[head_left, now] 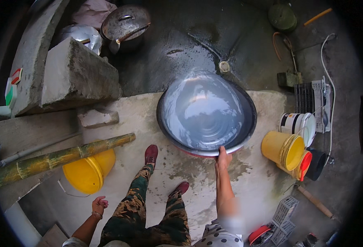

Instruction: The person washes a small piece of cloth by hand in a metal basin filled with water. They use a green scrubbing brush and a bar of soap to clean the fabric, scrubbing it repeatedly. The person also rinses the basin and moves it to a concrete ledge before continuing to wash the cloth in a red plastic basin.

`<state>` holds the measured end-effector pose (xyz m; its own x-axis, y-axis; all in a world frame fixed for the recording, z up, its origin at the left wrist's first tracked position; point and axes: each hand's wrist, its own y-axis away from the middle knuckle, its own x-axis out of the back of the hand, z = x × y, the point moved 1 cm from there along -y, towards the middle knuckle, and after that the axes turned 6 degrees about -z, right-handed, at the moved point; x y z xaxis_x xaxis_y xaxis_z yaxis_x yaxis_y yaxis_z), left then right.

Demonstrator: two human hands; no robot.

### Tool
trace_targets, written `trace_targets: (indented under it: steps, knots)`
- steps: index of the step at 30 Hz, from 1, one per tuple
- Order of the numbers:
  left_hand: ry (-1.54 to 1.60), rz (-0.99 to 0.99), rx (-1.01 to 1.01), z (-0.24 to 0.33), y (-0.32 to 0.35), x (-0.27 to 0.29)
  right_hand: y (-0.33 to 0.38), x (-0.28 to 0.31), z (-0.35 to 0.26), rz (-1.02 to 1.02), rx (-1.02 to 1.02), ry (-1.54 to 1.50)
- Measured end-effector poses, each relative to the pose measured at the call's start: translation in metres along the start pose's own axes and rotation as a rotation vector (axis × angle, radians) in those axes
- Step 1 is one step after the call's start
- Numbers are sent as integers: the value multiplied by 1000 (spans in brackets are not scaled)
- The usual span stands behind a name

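Here, basin [250, 117]: round, no long axis; eleven o'clock from your nearer, right hand [223, 158].
Right hand: pinches basin rim, five o'clock.
Left hand [99, 205]: loosely half-curled, well apart.

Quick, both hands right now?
Left hand: half-open, nothing visible in it.
Right hand: closed on the near rim of the large basin.

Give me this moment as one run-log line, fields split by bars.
right hand: grips dark basin at near rim | left hand: off basin, loosely curled | basin: holds water | floor drain: beyond basin
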<state>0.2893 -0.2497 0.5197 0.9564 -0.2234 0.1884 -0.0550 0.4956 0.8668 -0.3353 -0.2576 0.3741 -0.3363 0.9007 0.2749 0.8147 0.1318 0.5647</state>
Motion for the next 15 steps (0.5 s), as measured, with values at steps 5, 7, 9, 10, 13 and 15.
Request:
trace_targets:
  steps: [5, 7, 9, 10, 13, 15]
  knots:
    - [-38, -48, -68, 14, -18, -16, 12, -64, -85, 82, 97, 260]
    - [-34, -43, -62, 18, -20, -21, 21, -67, -79, 81, 175, 201]
    - [-35, -34, -57, 13, -20, -20, 25, -56, -51, 45, 292, 65]
    - [-34, -29, -53, 8, -18, -19, 27, -47, -40, 18, 155, 112]
    - [2, -30, -49, -5, -10, -12, 24, -14, 20, 107, 97, 195]
    - [10, -40, -24, -10, -7, -11, 12, 20, 73, 49, 79, 20]
